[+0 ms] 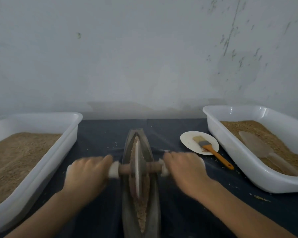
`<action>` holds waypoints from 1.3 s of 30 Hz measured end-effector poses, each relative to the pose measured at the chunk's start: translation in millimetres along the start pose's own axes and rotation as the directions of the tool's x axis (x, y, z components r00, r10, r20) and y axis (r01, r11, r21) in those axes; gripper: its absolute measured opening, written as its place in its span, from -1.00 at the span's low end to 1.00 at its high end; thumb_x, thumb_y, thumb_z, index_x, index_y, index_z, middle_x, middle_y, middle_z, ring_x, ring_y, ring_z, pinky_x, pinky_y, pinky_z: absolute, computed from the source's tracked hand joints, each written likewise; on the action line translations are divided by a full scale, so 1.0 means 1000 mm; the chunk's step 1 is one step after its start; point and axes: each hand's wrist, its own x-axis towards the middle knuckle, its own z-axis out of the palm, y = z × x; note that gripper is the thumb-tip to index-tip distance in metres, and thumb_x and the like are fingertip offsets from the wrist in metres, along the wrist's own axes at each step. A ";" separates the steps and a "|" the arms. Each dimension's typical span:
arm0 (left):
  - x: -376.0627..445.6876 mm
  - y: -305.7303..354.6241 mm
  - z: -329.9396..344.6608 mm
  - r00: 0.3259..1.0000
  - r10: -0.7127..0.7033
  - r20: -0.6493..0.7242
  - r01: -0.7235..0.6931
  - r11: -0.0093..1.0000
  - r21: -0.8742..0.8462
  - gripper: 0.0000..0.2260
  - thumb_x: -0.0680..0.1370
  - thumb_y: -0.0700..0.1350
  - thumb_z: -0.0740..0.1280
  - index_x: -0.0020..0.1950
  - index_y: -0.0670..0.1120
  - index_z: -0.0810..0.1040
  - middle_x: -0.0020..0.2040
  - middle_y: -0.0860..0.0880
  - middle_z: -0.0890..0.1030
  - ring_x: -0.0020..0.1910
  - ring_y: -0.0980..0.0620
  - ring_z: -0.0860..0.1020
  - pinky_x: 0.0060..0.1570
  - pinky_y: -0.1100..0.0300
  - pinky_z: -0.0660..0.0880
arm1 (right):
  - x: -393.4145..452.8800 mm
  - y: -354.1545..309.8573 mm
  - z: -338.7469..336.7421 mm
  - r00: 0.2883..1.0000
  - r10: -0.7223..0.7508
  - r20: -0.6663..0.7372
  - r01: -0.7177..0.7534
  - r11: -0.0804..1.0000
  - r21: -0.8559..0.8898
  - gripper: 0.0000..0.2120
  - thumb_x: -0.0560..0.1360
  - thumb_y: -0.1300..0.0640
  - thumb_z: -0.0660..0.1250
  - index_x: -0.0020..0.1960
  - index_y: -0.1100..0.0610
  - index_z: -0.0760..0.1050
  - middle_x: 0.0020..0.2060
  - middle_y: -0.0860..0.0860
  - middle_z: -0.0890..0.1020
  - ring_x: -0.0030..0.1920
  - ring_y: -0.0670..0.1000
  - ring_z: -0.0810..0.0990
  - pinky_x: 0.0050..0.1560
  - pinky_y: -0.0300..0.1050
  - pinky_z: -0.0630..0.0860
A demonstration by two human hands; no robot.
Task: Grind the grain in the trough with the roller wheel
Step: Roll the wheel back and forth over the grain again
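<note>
A long, boat-shaped dark trough [154, 191] lies lengthwise on the dark cloth, with brown grain [142, 215] along its groove. The roller wheel [138, 169], a thin metal disc on a wooden axle, stands upright in the groove about midway. White padding wraps both axle ends. My left hand [87, 174] grips the left end of the axle. My right hand [186, 170] grips the right end. Both hands are motion-blurred.
A white tub [70, 133] of grain sits at the left. Another white tub [234, 152] at the right holds grain and a clear scoop [258, 146]. A white plate [187, 140] carries an orange-handled brush [212, 151]. Loose grains dot the cloth. A wall rises behind.
</note>
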 end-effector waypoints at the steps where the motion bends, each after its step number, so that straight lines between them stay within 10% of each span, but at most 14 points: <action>1: -0.015 0.003 -0.009 0.998 0.050 -0.033 -0.051 0.998 -0.043 -0.53 0.07 -0.03 0.63 -0.29 0.11 0.36 -0.47 0.12 0.38 -0.54 0.14 0.31 -0.45 0.32 -0.03 | -0.017 -0.004 -0.007 0.999 -0.025 -0.044 0.026 1.000 0.007 -0.67 0.16 0.09 0.56 -0.17 0.04 0.49 -0.33 -0.03 0.57 -0.39 0.01 0.55 -0.45 -0.10 0.42; 7: -0.029 0.001 -0.016 0.994 0.106 0.030 -0.103 0.992 -0.071 -0.49 -0.08 0.00 0.65 -0.34 0.12 0.40 -0.50 0.12 0.35 -0.56 0.18 0.30 -0.40 0.40 -0.04 | -0.031 -0.007 -0.014 0.999 -0.033 -0.014 0.033 0.999 0.016 -0.57 -0.07 0.07 0.63 -0.34 -0.01 0.46 -0.50 -0.07 0.48 -0.54 -0.08 0.44 -0.55 -0.19 0.34; 11: 0.022 -0.012 0.027 0.997 -0.069 0.022 0.068 0.997 0.038 -0.71 0.28 0.04 0.54 -0.22 0.11 0.42 -0.36 0.09 0.52 -0.41 0.06 0.53 -0.43 0.21 0.34 | 0.024 0.004 0.011 0.999 0.048 0.015 -0.047 0.995 -0.085 -0.73 0.32 0.14 0.47 -0.05 0.06 0.46 -0.19 -0.01 0.61 -0.25 0.05 0.60 -0.35 -0.09 0.35; 22: 0.003 -0.010 0.010 0.978 -0.102 0.184 0.121 0.988 -0.095 -0.75 0.46 0.17 0.37 -0.12 0.23 0.28 -0.27 0.19 0.44 -0.33 0.25 0.40 -0.35 0.36 0.22 | 0.017 0.001 0.000 0.993 0.004 0.119 -0.008 0.999 0.031 -0.80 0.48 0.13 0.34 0.07 0.04 0.40 -0.03 -0.02 0.58 -0.06 0.06 0.57 -0.10 -0.04 0.47; 28: -0.035 0.006 -0.028 0.992 0.124 0.025 -0.121 0.987 -0.103 -0.47 -0.13 -0.01 0.62 -0.37 0.13 0.35 -0.53 0.14 0.33 -0.62 0.13 0.35 -0.48 0.32 0.04 | -0.030 -0.005 -0.027 0.977 -0.016 0.211 0.001 0.997 0.072 -0.70 0.28 -0.02 0.48 -0.10 -0.05 0.41 -0.22 -0.09 0.57 -0.25 -0.03 0.57 -0.31 -0.09 0.36; 34: 0.036 -0.008 0.017 0.998 -0.045 0.042 0.038 0.986 0.161 -0.68 0.41 0.16 0.41 -0.13 0.17 0.25 -0.29 0.16 0.41 -0.35 0.18 0.38 -0.35 0.23 0.22 | 0.034 0.013 0.023 0.984 0.104 0.146 -0.120 0.987 0.109 -0.84 0.46 0.03 0.31 -0.03 -0.01 0.34 -0.10 0.00 0.60 -0.13 0.15 0.60 -0.28 -0.04 0.27; 39: 0.079 -0.020 0.027 0.988 -0.141 0.062 0.129 0.977 0.172 -0.76 0.45 0.12 0.34 -0.14 0.12 0.27 -0.25 0.12 0.53 -0.28 0.09 0.54 -0.35 0.18 0.28 | 0.073 0.019 0.041 0.989 0.147 -0.001 -0.147 0.989 0.015 -0.88 0.55 0.00 0.25 -0.01 0.03 0.39 -0.10 0.01 0.63 -0.15 0.13 0.61 -0.30 -0.05 0.26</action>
